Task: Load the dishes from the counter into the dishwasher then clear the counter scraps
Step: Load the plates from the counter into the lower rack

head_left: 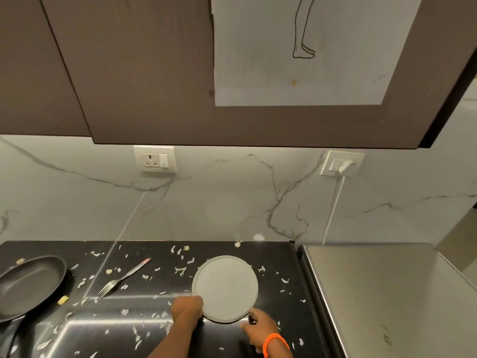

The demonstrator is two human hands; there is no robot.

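Our left hand [187,310] grips the near-left rim of the grey plate [225,288]; our right hand [258,329] pinches its near-right edge. The plate sits on the black worktop [232,339] among scraps [180,270], with fork [121,280] and pan [28,285] leftward.

The wall [232,202] is white w/ grey cracks like marble. A socket [154,159] sits on it, left side. A 2nd socket [342,163] is on the wall's right side w/ a plug [347,167] in it, and a white cord [333,210] hangs down. Brown cupboards [129,73] hang above the wall. A paper [296,60] w/ drawn legs is stuck on one.
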